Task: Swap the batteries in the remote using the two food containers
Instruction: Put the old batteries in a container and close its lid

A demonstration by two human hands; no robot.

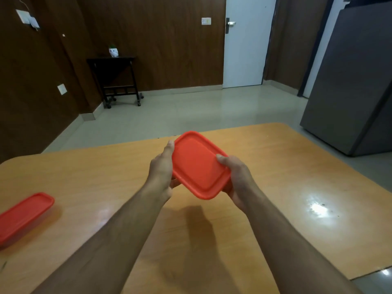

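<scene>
Red-lidded container held above tabletop, long axis running away-left; left hand and right hand grip opposite long sides (lid on). Second container lies far left.

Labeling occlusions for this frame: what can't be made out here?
Head view only:
- Held container: contents hidden by its red lid; body hidden behind lid, left hand and right hand.
- Second container: cut off by left edge, blurred.
- Remote, batteries: not visible.
</scene>
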